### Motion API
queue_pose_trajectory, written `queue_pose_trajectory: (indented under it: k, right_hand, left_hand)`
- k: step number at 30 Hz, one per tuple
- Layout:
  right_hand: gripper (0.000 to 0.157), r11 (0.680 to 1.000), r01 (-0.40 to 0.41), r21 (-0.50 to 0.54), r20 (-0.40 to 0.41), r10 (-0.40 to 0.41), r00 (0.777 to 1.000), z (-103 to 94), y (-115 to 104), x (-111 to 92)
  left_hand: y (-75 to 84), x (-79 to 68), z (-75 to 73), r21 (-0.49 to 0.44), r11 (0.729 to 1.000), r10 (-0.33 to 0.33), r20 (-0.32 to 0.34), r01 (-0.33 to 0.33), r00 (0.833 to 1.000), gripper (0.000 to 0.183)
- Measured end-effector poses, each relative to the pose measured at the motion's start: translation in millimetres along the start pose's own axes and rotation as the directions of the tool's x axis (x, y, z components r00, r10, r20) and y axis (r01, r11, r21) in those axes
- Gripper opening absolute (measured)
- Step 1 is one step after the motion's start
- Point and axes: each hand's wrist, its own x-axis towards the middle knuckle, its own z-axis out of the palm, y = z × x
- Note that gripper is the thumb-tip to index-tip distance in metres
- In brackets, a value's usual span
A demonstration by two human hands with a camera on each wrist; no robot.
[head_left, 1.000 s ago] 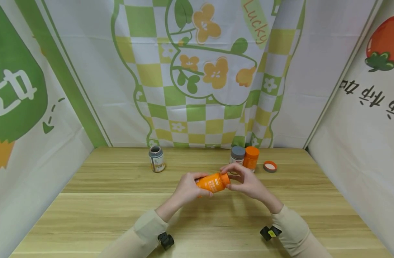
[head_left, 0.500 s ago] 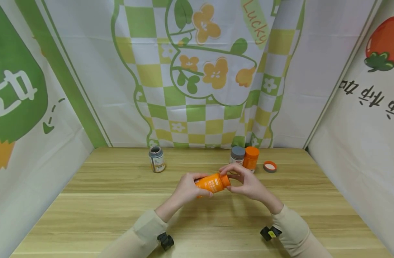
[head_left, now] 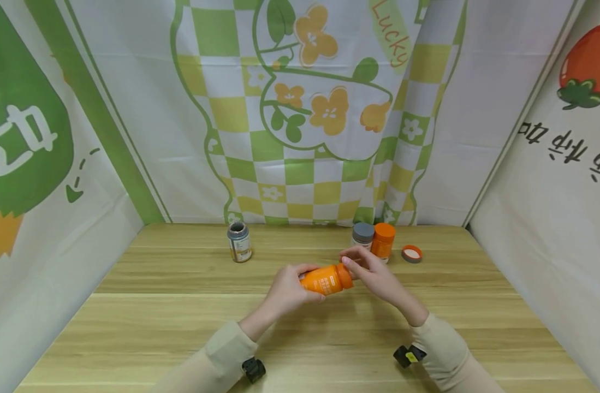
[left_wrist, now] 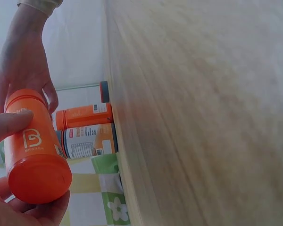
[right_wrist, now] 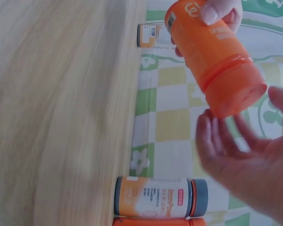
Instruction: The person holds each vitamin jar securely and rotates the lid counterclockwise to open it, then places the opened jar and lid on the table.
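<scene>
An orange bottle (head_left: 324, 280) lies tilted in my left hand (head_left: 287, 289), whose fingers and thumb grip its body above the table. Its orange screw cap (right_wrist: 236, 92) points right, toward my right hand (head_left: 378, 277). The right hand's fingers are loosely spread at the cap, fingertips right at its edge and the thumb apart on the other side in the right wrist view. In the left wrist view the bottle's base (left_wrist: 40, 181) faces the camera and the left thumb lies along its side.
An uncapped grey-necked jar (head_left: 239, 248) stands at the back left. Behind my right hand, a grey-lidded jar (head_left: 362, 233) and an orange-lidded bottle (head_left: 384, 240) stand side by side. To their right, a loose orange-and-grey lid (head_left: 411, 254) lies on the wooden table (head_left: 300, 344).
My right fingers have loosened from around the cap and shifted toward its far side, exposing more of it. The left hand still holds the bottle in nearly the same place.
</scene>
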Motion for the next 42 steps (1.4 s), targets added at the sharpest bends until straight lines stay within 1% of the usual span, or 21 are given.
queue_pose_trajectory:
  k: [3,5,8,12,20,27,36,41,42]
  right_hand:
    - [0.049,0.993,-0.116,0.018,0.012,0.116,0.993,1.1,0.4,1.8]
    - [0.054,0.986,-0.167,0.022,0.018,0.167,0.986,1.3,0.8,2.5]
    - [0.057,0.977,-0.211,0.026,0.036,0.210,0.977,0.8,1.2,3.4]
    - [0.056,0.973,-0.232,0.012,0.051,0.232,0.971,-0.3,-0.3,3.7]
    - [0.055,0.977,-0.211,0.025,0.088,0.208,0.974,-2.3,-3.6,1.5]
    - [0.051,0.978,-0.205,0.025,0.084,0.202,0.976,-2.4,-4.0,0.1]
    - [0.042,0.990,-0.136,-0.018,0.094,0.138,0.986,-4.0,-1.6,-2.4]
    - [0.039,0.993,-0.118,-0.014,0.094,0.118,0.988,-3.9,-2.6,-3.0]
    - [0.038,0.994,-0.113,-0.014,0.095,0.113,0.989,-3.7,-5.6,-3.8]
  left_hand:
    - [1.3,-0.4,0.8,0.037,0.999,0.021,-0.009,-0.021,1.000,0.056]
    - [2.4,-0.5,1.1,0.059,0.998,0.028,-0.021,-0.027,0.999,0.056]
    - [4.1,-0.5,1.5,0.103,0.994,0.047,-0.042,-0.042,0.998,0.056]
    - [7.2,-0.9,1.7,0.133,0.990,0.054,-0.066,-0.045,0.996,0.055]
    - [9.5,-1.3,0.5,0.144,0.988,0.061,-0.079,-0.050,0.995,0.054]
    - [8.6,-1.7,0.3,0.128,0.991,0.056,-0.066,-0.047,0.996,0.054]
    - [8.0,-1.2,0.2,0.110,0.993,0.042,-0.057,-0.036,0.998,0.054]
    - [8.2,-1.3,-0.2,0.100,0.994,0.042,-0.053,-0.037,0.998,0.054]
    - [8.0,-1.1,-0.3,0.099,0.994,0.043,-0.052,-0.038,0.998,0.054]
